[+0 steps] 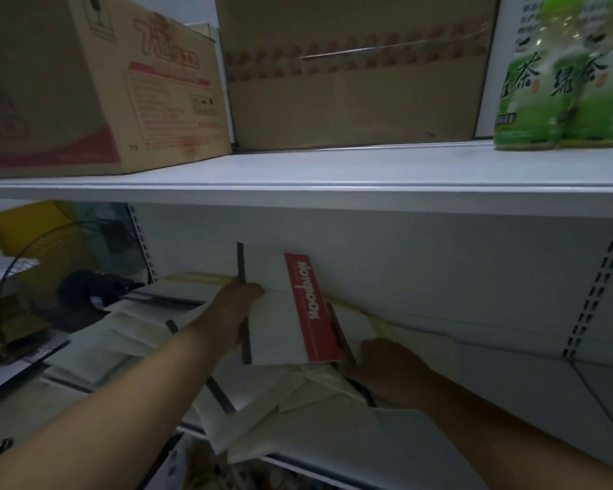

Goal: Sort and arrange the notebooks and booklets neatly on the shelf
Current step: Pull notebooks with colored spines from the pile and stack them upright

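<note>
White, lined and edged with a red band, the notebook (286,309) stands upright on the lower shelf (510,394), its long axis near vertical, the dark spine to the left and the cover facing the camera. The left hand (235,313) grips it at the spine edge, thumb across the cover. The right hand (386,369) rests low beside its bottom right corner on loose booklets (262,419) that lie flat and skewed; whether those fingers grasp anything I cannot tell.
</note>
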`<action>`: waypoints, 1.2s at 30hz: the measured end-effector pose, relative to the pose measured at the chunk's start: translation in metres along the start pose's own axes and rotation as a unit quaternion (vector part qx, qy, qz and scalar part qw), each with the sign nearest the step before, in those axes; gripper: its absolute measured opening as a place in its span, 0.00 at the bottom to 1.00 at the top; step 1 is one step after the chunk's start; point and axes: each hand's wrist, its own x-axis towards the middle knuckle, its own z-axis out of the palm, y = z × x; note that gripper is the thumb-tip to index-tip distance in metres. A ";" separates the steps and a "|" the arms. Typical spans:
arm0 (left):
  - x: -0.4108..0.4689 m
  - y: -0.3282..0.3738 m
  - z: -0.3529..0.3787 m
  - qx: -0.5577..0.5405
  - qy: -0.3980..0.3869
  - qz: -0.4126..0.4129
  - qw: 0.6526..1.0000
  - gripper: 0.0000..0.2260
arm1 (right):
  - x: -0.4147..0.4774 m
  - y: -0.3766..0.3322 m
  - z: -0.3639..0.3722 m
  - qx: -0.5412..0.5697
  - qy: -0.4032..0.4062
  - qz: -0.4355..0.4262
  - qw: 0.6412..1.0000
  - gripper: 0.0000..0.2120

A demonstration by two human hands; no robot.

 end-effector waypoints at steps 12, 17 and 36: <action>-0.004 -0.002 -0.012 0.008 -0.017 -0.027 0.999 0.14 | -0.008 -0.041 -0.027 0.159 0.186 -0.051 0.968 0.15; -0.018 -0.003 0.006 -0.004 0.021 -0.003 1.000 0.17 | -0.009 -0.106 -0.010 0.025 0.232 -0.227 0.946 0.15; -0.062 0.014 -0.139 0.003 0.218 -0.013 0.976 0.12 | 0.058 -0.087 0.023 -0.009 0.077 -0.104 0.992 0.16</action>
